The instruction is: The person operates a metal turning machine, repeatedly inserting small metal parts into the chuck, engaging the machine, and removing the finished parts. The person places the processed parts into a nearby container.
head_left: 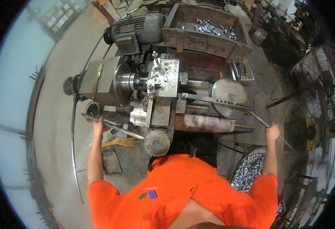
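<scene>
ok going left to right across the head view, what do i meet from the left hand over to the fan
Left hand, shiny steel cylinder, small grey disc, large steel disc, right hand, caged fan.

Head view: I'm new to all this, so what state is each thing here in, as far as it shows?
Left grip: closed around the left lever.
Right grip: closed around the right lever.
Wooden box: open-topped, partly filled.
Perforated basket: open, holding many metal pieces.
Motor: running or stopped, cannot tell.
Fan: caged; spinning or not, cannot tell.
</scene>
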`<state>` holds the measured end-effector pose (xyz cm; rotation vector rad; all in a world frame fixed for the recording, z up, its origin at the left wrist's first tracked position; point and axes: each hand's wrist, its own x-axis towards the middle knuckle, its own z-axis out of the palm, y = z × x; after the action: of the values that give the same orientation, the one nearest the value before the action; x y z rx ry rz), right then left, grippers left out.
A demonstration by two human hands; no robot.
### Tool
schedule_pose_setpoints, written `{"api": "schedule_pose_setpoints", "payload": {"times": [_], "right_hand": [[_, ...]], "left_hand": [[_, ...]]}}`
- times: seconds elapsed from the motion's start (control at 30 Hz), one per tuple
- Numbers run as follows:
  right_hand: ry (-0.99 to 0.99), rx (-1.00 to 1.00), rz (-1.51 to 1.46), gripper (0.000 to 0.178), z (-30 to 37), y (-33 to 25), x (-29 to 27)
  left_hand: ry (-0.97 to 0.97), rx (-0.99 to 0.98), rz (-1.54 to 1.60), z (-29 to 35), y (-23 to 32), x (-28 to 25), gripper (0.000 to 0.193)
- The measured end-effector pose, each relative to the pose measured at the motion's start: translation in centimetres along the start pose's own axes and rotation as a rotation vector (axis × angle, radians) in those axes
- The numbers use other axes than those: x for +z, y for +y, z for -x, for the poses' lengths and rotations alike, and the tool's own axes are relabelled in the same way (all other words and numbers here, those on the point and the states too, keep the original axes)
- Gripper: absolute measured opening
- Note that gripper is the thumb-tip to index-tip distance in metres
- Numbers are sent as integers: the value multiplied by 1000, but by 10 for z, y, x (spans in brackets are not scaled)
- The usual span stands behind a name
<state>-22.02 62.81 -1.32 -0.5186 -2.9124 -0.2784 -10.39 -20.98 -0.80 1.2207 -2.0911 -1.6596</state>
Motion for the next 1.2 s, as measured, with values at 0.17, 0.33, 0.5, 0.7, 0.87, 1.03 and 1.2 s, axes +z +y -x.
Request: {"api": "schedule_pose_setpoints", "payload": {"times": [0.17, 0.33, 0.5, 0.7, 0.87, 1.03, 1.2], "right_hand": [[162, -121, -215, 72, 28, -51, -9], [-80, -214, -457, 67, 67, -109, -84], [-147, -486, -659, 49, 62, -148, -183], [164, -880, -753, 47, 67, -198, -278], [314, -1336, -800, 44, 96, -241, -364], [922, -1428, -1131, 27, 140, -272, -406], [760, -1458, -1241, 26, 163, -281, -412]], "left_hand": [[1, -60, 267, -12, -42, -28, 58], [-56, 221, -733, -55, -130, -30, 38], [-363, 197, -1680, -51, -130, 12, 55], [192, 354, -915, -49, -217, 54, 47], [-271, 638, -1653, -70, -176, 32, 47], [-88, 315, -1310, -64, -213, 21, 46], [-184, 147, -939, -40, -185, 19, 40]]}}
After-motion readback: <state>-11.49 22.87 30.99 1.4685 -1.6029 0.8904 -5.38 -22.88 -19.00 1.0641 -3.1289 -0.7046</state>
